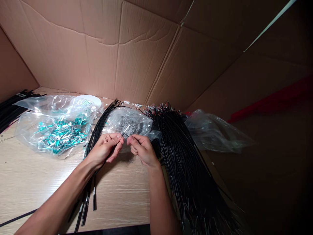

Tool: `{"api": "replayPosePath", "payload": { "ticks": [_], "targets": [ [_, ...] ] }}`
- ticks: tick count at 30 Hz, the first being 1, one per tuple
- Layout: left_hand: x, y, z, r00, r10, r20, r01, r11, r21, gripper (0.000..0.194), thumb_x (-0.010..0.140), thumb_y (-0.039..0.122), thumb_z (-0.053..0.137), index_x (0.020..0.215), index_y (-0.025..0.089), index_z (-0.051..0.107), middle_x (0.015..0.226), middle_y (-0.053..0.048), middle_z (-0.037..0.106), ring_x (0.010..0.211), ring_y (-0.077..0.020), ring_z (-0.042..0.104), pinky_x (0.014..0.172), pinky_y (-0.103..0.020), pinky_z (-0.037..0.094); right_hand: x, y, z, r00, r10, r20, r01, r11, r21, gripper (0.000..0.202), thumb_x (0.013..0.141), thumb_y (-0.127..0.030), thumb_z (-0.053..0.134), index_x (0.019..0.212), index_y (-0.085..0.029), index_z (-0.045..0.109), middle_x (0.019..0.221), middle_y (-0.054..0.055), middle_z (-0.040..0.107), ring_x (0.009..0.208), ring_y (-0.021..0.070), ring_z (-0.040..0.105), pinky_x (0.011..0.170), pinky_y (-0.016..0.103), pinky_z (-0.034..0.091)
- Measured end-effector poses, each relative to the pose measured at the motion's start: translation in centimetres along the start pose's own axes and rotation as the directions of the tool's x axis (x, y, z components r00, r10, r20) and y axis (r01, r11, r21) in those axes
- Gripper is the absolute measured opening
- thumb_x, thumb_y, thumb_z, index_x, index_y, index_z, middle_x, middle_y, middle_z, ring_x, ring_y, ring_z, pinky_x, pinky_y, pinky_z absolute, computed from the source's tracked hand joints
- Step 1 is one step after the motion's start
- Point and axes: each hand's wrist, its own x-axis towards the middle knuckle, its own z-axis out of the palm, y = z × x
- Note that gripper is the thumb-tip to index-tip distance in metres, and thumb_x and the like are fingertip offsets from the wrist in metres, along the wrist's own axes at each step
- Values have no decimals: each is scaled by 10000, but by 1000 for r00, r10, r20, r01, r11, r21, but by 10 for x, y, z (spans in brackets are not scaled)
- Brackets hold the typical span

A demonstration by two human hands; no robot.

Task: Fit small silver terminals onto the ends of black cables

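black cable (126, 134), one: its end was pinched by both left hand (105, 148) and right hand (144, 151), fingers closed on it, probably to steady so thin a piece. smaller cable bundle (98, 126): lay partly under the left wrist, perhaps within reach. clear bag (146, 121) of silvery bits: sat just beyond the hands on the bench (122, 199). larger cable pile (181, 153): lay right, roughly aligned, likely against tangling.

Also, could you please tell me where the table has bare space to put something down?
Bare table lies left of the left forearm, below the bag of teal pieces, and between the thinner cable bundle and the right forearm. Crowded: along the cardboard wall and at the thick cable bundle.
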Motion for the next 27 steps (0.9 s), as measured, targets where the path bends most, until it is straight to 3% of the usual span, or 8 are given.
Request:
{"api": "replayPosePath", "payload": {
  "ticks": [4, 7, 10, 13, 17, 20, 23, 27],
  "targets": [
    [1, -2, 1, 997, 71, -33, -68, 994, 85, 392, 952, 507, 665, 865, 124, 651, 521, 28, 578, 308, -54, 427, 389, -182, 274, 1, -3, 4, 986, -52, -156, 65, 995, 79, 403, 868, -577, 734, 811, -186, 660, 543, -112, 251, 465, 70, 149, 444, 255, 131],
    [1, -7, 5, 997, 79, -21, -72, 974, 215, 449, 968, 575, 616, 894, 133, 648, 559, 25, 588, 335, -79, 464, 365, -190, 290, 5, 1, 13, 970, -89, -225, 113, 989, 94, 357, 840, -502, 801, 807, -181, 648, 595, -82, 378, 484, 64, 204, 440, 247, 144],
    [0, -12, 8, 991, 134, -19, -115, 906, 408, 459, 1013, 570, 543, 845, 149, 621, 581, 22, 576, 393, -94, 502, 396, -201, 342, 8, 8, 21, 954, -128, -271, 150, 987, 62, 334, 833, -428, 829, 758, -178, 620, 652, -48, 481, 506, 63, 266, 440, 241, 166],
    [-1, -16, 8, 974, 221, -39, -160, 803, 574, 411, 1048, 489, 508, 836, 156, 620, 624, 10, 591, 467, -99, 536, 447, -204, 366, 9, 11, 22, 939, -148, -311, 175, 983, 59, 339, 828, -399, 837, 721, -176, 606, 633, -62, 418, 509, 61, 236, 440, 238, 161],
    [-1, -22, 5, 881, 471, -45, -257, 557, 790, 204, 1008, 346, 597, 1057, 159, 661, 759, -14, 667, 553, -114, 576, 509, -213, 399, 9, 10, 20, 932, -124, -340, 173, 978, 117, 328, 817, -404, 841, 747, -176, 616, 640, -74, 363, 501, 58, 196, 431, 239, 136],
    [-2, -26, 5, 800, 597, 49, -337, 381, 861, 140, 997, 261, 592, 1027, 159, 683, 813, -44, 714, 634, -134, 630, 604, -231, 453, 9, 9, 20, 930, -110, -350, 170, 975, 144, 330, 802, -395, 851, 740, -171, 617, 648, -76, 349, 507, 56, 189, 434, 238, 138],
    [-4, -26, 8, 849, 528, 18, -314, 478, 821, 201, 1027, 292, 548, 988, 157, 691, 779, -46, 708, 605, -132, 623, 580, -227, 448, 9, 8, 20, 928, -100, -358, 177, 966, 189, 306, 795, -366, 859, 759, -165, 631, 650, -80, 349, 510, 52, 187, 440, 238, 138],
    [-4, -19, 8, 977, 209, -42, -155, 832, 532, 402, 1036, 476, 528, 811, 158, 627, 543, 12, 557, 424, -102, 495, 434, -207, 340, 8, 6, 22, 930, -74, -360, 169, 956, 239, 357, 772, -365, 873, 709, -178, 575, 605, -97, 305, 496, 50, 186, 443, 237, 150]
  ]
}}
